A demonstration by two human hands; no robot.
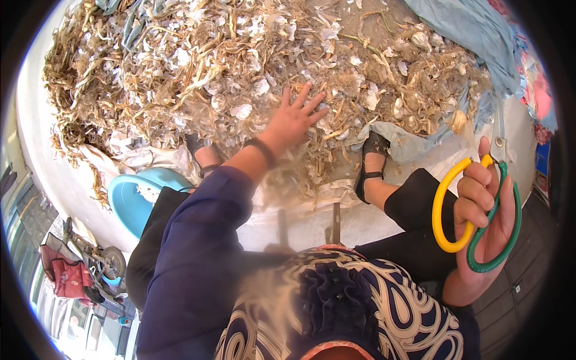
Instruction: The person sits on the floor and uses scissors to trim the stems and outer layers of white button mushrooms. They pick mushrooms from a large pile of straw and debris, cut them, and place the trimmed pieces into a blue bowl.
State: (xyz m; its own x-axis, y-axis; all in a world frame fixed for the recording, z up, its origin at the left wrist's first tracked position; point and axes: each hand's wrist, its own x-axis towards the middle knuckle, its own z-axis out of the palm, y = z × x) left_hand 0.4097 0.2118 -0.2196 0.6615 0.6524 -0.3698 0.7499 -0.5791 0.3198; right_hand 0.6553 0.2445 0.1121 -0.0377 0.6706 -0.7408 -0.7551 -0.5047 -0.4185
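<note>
My left hand is spread, palm down, over a wide heap of dry garlic stalks, roots and papery skins; its fingertips rest on or just above the debris. Nothing shows in its grasp. On the right, my right hand is raised and grips scissors with one yellow and one green handle. Their blades point away from me, and I cannot tell how far apart they are. Several garlic bulbs lie in the heap, among them a pale one at the upper right and another left of my left hand.
A light blue plastic basin with pale pieces inside stands beside my left leg. Blue-grey cloth borders the heap at right. My black shoes touch the heap's near edge. A parked two-wheeler stands farther left.
</note>
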